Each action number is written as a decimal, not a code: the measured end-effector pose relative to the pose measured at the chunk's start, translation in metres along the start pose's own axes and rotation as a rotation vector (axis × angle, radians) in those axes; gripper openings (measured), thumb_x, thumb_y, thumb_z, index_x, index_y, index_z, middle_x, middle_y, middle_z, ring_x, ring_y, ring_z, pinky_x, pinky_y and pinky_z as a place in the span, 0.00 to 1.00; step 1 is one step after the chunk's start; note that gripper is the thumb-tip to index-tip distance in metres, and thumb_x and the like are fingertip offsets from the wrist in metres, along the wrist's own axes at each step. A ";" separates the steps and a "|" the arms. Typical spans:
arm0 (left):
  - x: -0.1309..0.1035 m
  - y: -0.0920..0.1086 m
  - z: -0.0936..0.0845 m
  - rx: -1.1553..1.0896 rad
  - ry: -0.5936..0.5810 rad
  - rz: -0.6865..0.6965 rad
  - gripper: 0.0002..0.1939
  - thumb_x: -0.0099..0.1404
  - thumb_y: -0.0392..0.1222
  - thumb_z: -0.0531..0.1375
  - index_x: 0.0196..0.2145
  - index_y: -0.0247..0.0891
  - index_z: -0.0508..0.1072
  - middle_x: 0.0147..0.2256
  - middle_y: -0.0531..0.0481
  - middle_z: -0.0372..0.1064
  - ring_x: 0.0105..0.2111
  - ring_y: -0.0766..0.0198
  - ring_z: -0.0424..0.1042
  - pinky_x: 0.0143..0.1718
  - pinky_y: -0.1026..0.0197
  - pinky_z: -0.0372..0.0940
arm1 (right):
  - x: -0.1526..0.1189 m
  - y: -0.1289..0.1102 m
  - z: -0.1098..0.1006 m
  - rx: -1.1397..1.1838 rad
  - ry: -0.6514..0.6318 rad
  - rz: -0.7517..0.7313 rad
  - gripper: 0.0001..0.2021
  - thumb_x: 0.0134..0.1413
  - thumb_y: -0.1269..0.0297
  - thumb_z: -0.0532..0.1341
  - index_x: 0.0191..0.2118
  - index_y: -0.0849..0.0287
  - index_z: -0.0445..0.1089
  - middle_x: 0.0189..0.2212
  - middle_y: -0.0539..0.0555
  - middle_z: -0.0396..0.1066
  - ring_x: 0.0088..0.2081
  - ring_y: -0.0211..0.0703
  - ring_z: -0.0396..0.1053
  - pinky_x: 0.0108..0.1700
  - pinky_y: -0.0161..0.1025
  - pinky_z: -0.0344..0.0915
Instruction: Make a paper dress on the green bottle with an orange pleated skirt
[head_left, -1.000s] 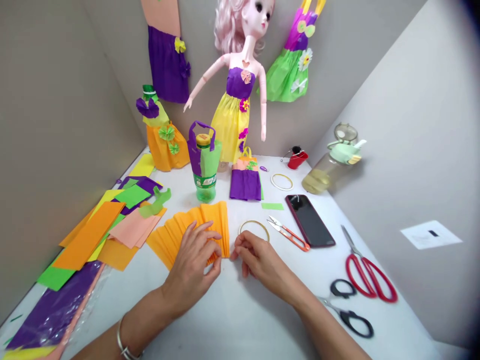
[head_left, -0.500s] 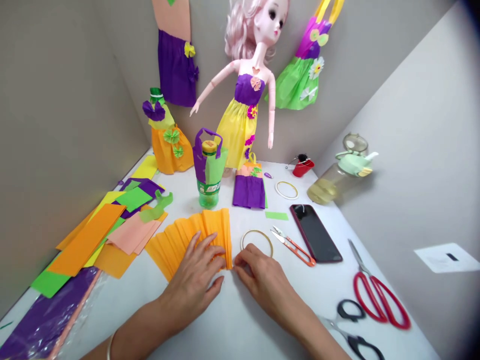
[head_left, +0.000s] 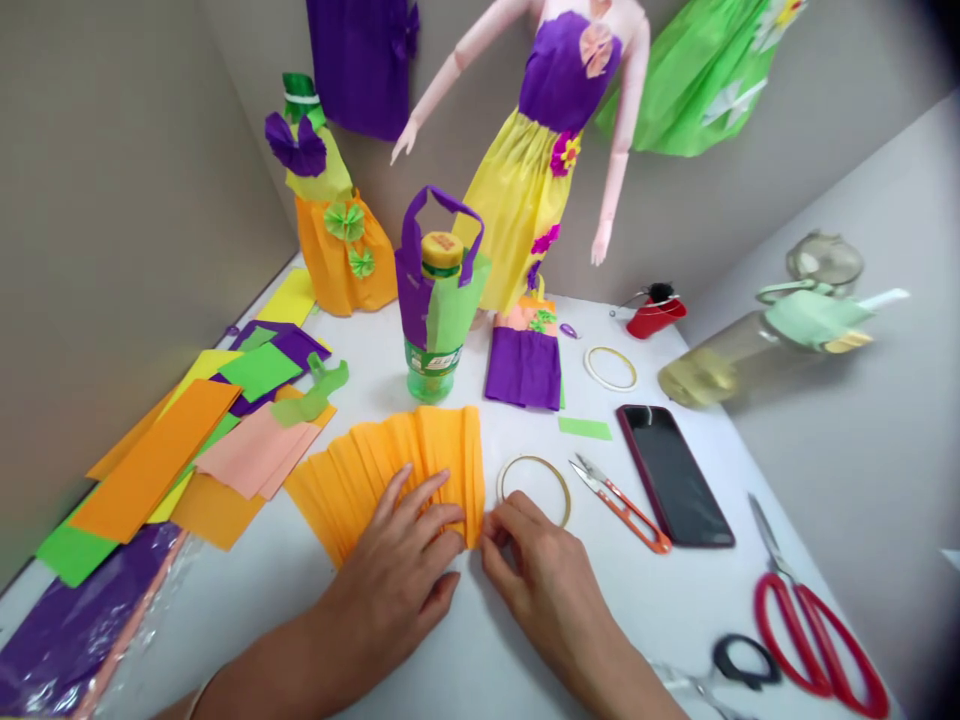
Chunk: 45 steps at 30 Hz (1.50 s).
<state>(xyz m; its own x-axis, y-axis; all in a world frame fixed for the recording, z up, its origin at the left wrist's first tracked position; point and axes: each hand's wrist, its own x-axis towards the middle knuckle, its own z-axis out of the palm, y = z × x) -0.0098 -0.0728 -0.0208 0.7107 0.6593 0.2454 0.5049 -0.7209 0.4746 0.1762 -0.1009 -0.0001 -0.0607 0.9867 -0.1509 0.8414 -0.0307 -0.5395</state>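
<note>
Pleated orange fabric point(head_left: 375, 460) lies fanned out on the white table. My left hand point(head_left: 401, 560) rests flat on its lower right part with the fingers spread. Beside the fabric's lower right corner, my right hand point(head_left: 536, 565) has thumb and forefinger pinched together; whatever they hold is too small to make out. A gold ring point(head_left: 568, 500) lies just behind my right fingers. Orange-handled thread snips point(head_left: 622, 505) are to the right of the ring.
Coloured fabric pieces point(head_left: 157, 460) are piled at left. A green bottle point(head_left: 431, 375) and doll point(head_left: 517, 190) stand behind. At right are a phone point(head_left: 675, 475), red scissors point(head_left: 817, 630), black-handled scissors point(head_left: 746, 662) and a drink bottle point(head_left: 731, 355).
The view has tilted down and come closer, cutting off the doll's head. Both hands keep nearly the same places by the orange fabric.
</note>
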 end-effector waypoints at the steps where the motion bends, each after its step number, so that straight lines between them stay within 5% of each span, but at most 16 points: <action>1: 0.000 0.000 0.000 -0.005 -0.007 0.002 0.08 0.66 0.32 0.54 0.41 0.40 0.69 0.48 0.50 0.72 0.62 0.52 0.57 0.66 0.38 0.42 | 0.000 0.001 -0.001 -0.003 0.010 0.007 0.06 0.59 0.68 0.56 0.31 0.56 0.66 0.31 0.50 0.68 0.25 0.36 0.66 0.28 0.33 0.58; 4: 0.000 0.000 -0.006 -0.024 -0.005 0.011 0.08 0.68 0.32 0.54 0.42 0.41 0.69 0.49 0.49 0.71 0.63 0.52 0.55 0.66 0.38 0.41 | -0.002 0.003 -0.005 -0.023 0.026 0.023 0.06 0.59 0.67 0.55 0.31 0.56 0.66 0.30 0.49 0.68 0.25 0.37 0.66 0.28 0.34 0.57; 8: -0.010 -0.013 -0.035 -0.030 0.073 -0.046 0.10 0.68 0.33 0.55 0.46 0.43 0.68 0.49 0.49 0.70 0.60 0.54 0.59 0.65 0.40 0.47 | -0.003 0.008 -0.008 -0.051 0.027 0.034 0.06 0.58 0.67 0.55 0.29 0.56 0.64 0.29 0.49 0.67 0.25 0.37 0.66 0.28 0.34 0.56; 11: -0.031 -0.028 -0.060 -0.068 0.183 -0.131 0.10 0.68 0.32 0.54 0.44 0.43 0.68 0.43 0.50 0.72 0.52 0.57 0.67 0.58 0.47 0.61 | -0.004 0.010 -0.007 -0.066 0.029 0.028 0.06 0.57 0.67 0.55 0.29 0.55 0.63 0.29 0.49 0.67 0.25 0.37 0.66 0.28 0.35 0.55; 14: -0.058 -0.033 -0.070 -0.082 0.116 -0.119 0.14 0.67 0.27 0.50 0.41 0.43 0.70 0.41 0.50 0.71 0.50 0.58 0.68 0.55 0.51 0.63 | -0.004 0.009 -0.005 -0.095 0.028 0.024 0.07 0.57 0.67 0.54 0.28 0.55 0.63 0.29 0.48 0.67 0.26 0.38 0.66 0.28 0.36 0.53; 20: -0.083 -0.020 -0.054 -0.035 -0.007 -0.081 0.14 0.66 0.26 0.52 0.42 0.42 0.70 0.44 0.49 0.70 0.53 0.58 0.63 0.61 0.48 0.55 | -0.006 0.006 -0.004 -0.166 0.040 0.058 0.06 0.57 0.66 0.55 0.28 0.56 0.63 0.28 0.48 0.69 0.26 0.39 0.66 0.28 0.36 0.50; 34: -0.080 -0.018 -0.048 0.084 -0.018 -0.051 0.14 0.66 0.27 0.51 0.43 0.42 0.69 0.41 0.47 0.70 0.50 0.57 0.65 0.64 0.42 0.52 | -0.006 0.008 -0.007 -0.201 0.048 0.084 0.07 0.57 0.68 0.53 0.28 0.56 0.61 0.28 0.50 0.71 0.27 0.42 0.68 0.28 0.36 0.48; 38: -0.078 -0.018 -0.051 0.117 -0.061 -0.038 0.10 0.67 0.29 0.53 0.37 0.42 0.69 0.40 0.49 0.70 0.48 0.58 0.67 0.64 0.42 0.52 | -0.006 0.011 -0.008 -0.235 0.065 0.067 0.07 0.57 0.70 0.53 0.28 0.55 0.60 0.28 0.51 0.71 0.26 0.42 0.69 0.28 0.36 0.49; 42: -0.080 -0.021 -0.054 0.169 -0.020 0.042 0.06 0.66 0.34 0.57 0.37 0.44 0.69 0.41 0.50 0.71 0.48 0.59 0.68 0.63 0.50 0.55 | -0.007 0.012 -0.008 -0.254 0.097 0.069 0.08 0.56 0.70 0.53 0.27 0.55 0.60 0.26 0.51 0.71 0.25 0.43 0.69 0.27 0.36 0.50; 45: -0.084 -0.025 -0.047 0.162 0.136 0.057 0.03 0.66 0.37 0.57 0.33 0.44 0.68 0.36 0.51 0.71 0.45 0.58 0.68 0.64 0.51 0.54 | -0.006 0.014 -0.006 -0.257 0.119 0.062 0.08 0.56 0.71 0.54 0.27 0.55 0.60 0.25 0.51 0.72 0.26 0.44 0.71 0.27 0.36 0.51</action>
<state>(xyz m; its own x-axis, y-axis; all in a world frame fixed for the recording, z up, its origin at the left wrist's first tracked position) -0.1053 -0.0999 -0.0134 0.6730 0.6317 0.3848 0.5459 -0.7752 0.3179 0.1917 -0.1066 -0.0020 0.0453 0.9965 -0.0709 0.9509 -0.0648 -0.3027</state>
